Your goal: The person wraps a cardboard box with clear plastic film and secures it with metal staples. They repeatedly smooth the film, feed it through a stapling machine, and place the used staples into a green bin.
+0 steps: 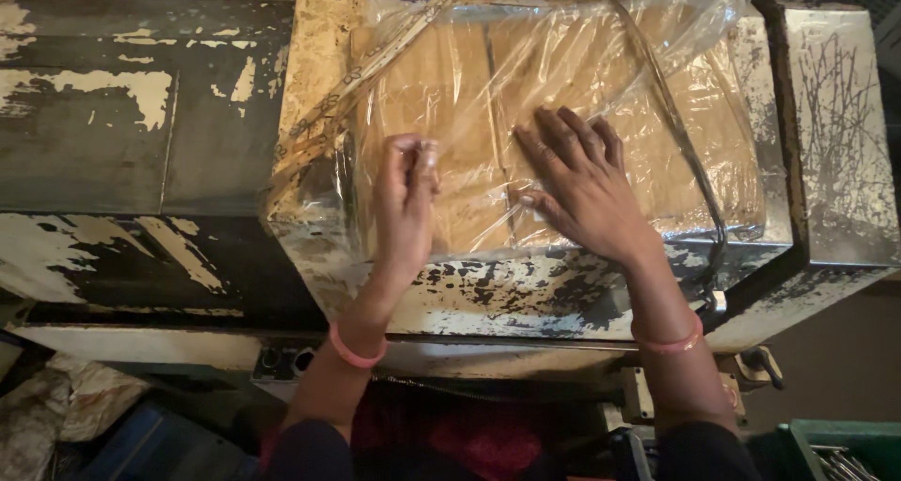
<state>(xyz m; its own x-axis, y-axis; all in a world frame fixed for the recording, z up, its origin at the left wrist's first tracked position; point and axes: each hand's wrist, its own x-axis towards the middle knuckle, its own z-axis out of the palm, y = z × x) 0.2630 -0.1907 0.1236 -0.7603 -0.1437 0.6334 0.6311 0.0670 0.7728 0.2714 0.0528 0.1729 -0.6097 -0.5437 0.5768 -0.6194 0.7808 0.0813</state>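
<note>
A flat brown cardboard package point(469, 96) lies inside clear plastic film point(582, 49) on a worn machine table point(526, 298) with chipped cream paint. My left hand point(405, 209) is raised over the near left part of the package, with its fingertips pinched on a fold of the film. My right hand point(580, 183) lies flat on the package with its fingers spread, pressing the film down. Both wrists carry pink bands. A dark cord point(690, 152) curves over the right side of the film.
A dark green metal surface point(113, 134) with flaking paint extends to the left. A metal side plate point(840, 134) stands at the right. Crumpled plastic point(75, 401) lies low on the left, and a green bin point(840, 448) with metal parts sits at the bottom right.
</note>
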